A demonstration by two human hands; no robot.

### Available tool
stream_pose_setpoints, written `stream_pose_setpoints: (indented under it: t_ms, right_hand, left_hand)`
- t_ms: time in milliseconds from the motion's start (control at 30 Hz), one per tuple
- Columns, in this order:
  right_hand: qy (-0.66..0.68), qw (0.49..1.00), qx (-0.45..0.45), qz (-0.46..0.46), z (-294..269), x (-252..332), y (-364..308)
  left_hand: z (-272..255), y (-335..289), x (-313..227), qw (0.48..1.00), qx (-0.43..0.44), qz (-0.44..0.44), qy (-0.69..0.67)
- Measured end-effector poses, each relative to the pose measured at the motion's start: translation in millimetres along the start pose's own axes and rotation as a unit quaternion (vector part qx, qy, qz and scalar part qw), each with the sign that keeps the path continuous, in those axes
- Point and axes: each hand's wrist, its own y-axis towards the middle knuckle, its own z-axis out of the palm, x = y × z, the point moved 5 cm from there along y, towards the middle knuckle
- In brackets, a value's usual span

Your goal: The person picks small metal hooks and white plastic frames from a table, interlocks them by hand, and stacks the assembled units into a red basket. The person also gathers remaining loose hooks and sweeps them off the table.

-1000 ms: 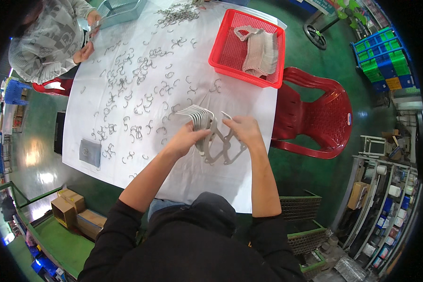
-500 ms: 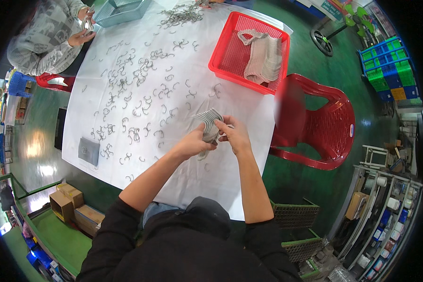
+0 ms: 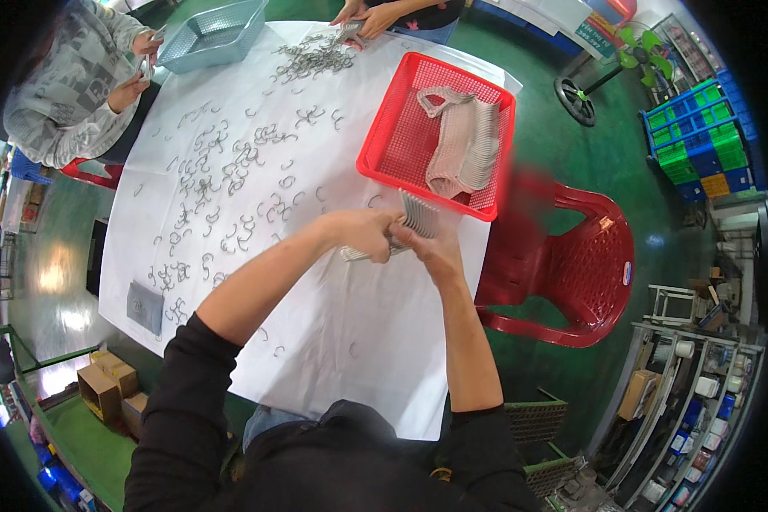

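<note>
Between my two hands is a nested stack of curved grey metal hooks [image 3: 418,213], close to the near wall of the red plastic basket [image 3: 382,162]. My left hand [image 3: 365,234] is closed around the stack's left side, and hooks stick out below its fingers. My right hand [image 3: 433,249] grips the right side, thumb pressed against the hooks. Inside the basket lies a long row of nested hooks [image 3: 465,145], neatly lined up. Loose hooks [image 3: 239,162] are scattered over the white-covered table [image 3: 341,316] to the left of my arms.
A denser hook pile [image 3: 311,58] lies at the far edge, by a co-worker's hands [image 3: 371,19] holding hooks. Another person [image 3: 77,85] at the far left holds hooks near a grey-green basket [image 3: 213,38]. A grey pouch [image 3: 145,307] rests at left. A red chair [image 3: 584,264] stands right.
My hands have carried the hook stack away from me, up close to the red basket's near wall. The view has tilted, so more of the far co-worker shows.
</note>
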Motion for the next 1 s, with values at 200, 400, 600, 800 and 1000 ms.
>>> stream_pose_setpoints:
  t_ms: [200, 400, 600, 800, 1000]
  right_hand:
    - [0.074, 0.989, -0.109, -0.072, -48.6, 18.4, 67.2]
    - [0.217, 0.951, -0.214, -0.047, -91.9, 6.8, 139.0]
    - [0.156, 0.949, -0.271, 0.044, -105.7, -24.6, 188.3]
    - [-0.096, 0.924, -0.353, -0.108, -142.5, -23.3, 179.8]
    - [-0.326, 0.853, -0.347, -0.214, -167.3, -40.0, 112.0]
  left_hand:
    - [-65.1, 64.7, -36.9, 0.997, -0.051, 0.058, 0.031]
    - [-100.0, 122.7, -42.4, 0.900, -0.270, 0.111, 0.324]
    - [-100.5, 167.9, -26.2, 0.810, -0.381, -0.013, 0.446]
    - [-144.2, 217.7, 12.4, 0.807, -0.370, 0.049, 0.457]
    - [-188.2, 281.6, 41.7, 0.802, -0.370, 0.079, 0.463]
